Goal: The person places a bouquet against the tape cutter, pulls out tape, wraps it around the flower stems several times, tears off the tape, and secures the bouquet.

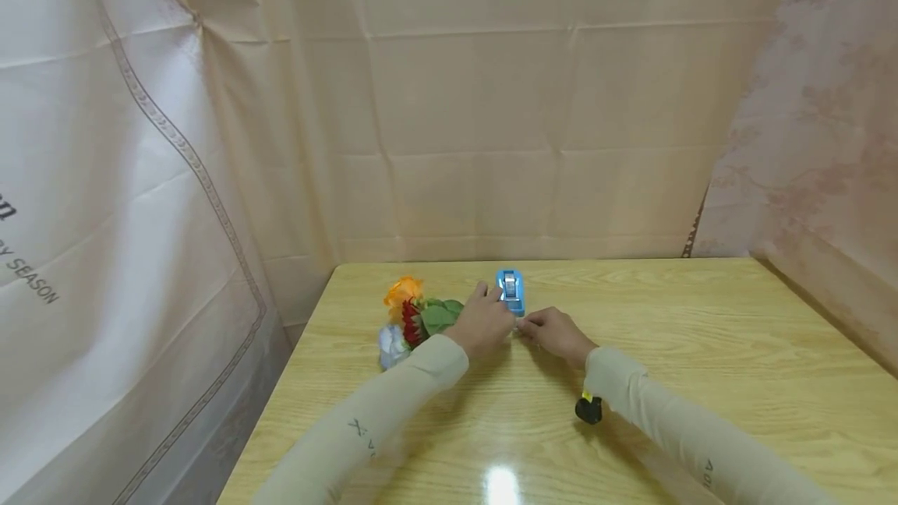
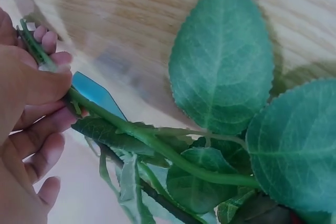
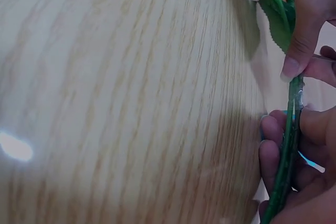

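Note:
A bunch of artificial flowers lies on its side, with an orange bloom [image 1: 403, 294], a red bloom [image 1: 411, 323], a pale white bloom [image 1: 393, 347] and green leaves [image 2: 220, 56]. My left hand [image 1: 484, 324] pinches the green stems [image 2: 173, 166] between thumb and fingers, below the leaves. Close by, my right hand [image 1: 557, 333] has its fingers curled round the lower stem ends [image 3: 283, 177]. Something clear and shiny, like tape, shows on the stems between the hands. Just beyond the left fingertips stands a blue tape dispenser [image 1: 510, 292].
The wooden table [image 1: 701, 349] reaches back to a beige cloth backdrop [image 1: 463, 100]. Patterned cloth hangs at both sides. A small black object [image 1: 588, 409] with a yellow part shows beneath the right cuff.

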`<state>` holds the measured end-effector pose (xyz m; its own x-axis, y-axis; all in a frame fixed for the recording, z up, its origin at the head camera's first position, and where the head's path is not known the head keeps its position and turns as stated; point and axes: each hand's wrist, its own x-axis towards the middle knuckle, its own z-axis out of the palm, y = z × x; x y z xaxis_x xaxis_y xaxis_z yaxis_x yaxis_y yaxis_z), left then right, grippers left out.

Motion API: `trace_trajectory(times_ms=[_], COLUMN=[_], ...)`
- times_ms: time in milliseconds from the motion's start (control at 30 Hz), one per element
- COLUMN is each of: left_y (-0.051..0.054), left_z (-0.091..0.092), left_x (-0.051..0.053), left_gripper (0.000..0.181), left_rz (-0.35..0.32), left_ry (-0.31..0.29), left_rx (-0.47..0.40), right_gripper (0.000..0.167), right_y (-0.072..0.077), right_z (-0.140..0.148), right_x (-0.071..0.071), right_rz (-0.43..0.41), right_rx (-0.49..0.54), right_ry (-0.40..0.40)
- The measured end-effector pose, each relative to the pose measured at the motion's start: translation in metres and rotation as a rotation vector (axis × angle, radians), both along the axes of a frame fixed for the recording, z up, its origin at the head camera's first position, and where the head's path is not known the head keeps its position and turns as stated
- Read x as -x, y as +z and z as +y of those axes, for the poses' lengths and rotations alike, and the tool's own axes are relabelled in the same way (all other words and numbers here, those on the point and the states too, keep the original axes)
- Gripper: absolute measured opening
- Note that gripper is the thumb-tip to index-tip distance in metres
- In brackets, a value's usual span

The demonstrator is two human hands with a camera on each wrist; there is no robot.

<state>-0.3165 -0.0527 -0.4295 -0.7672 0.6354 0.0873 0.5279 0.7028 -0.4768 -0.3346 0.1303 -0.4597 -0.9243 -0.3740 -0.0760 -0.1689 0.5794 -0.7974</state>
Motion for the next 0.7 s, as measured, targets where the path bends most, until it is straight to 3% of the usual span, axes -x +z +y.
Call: trace_trajectory(times_ms=[133,233,500,700], left_y=[-0.001,-0.001,-0.003,-0.001], left_z=[0.001,0.001,-0.007,-0.012], left_x=[0.000,0.000,0.009,0.014], left_gripper=[0.013,0.014,0.016,0.022], left_rz=[0.022,0.000,-0.133,-0.231], left_ry=[0.011,0.022,0.067,0.124], left_rx=[0.027,0.015,-0.217,-0.290], right_gripper=[0.033,0.032,0.024,0.023], right_y=[0.002,0.003,0.003,0.001], right_z=[-0.001,-0.002,-0.003,-0.003], right_x=[-0.001,-0.004,-0.004,-0.001], right_rz=[-0.004,-0.003,-0.029,-0.022], right_rx=[-0.023,-0.011,0.040,0.048], right_ry=[0.024,0.046,0.000,0.000])
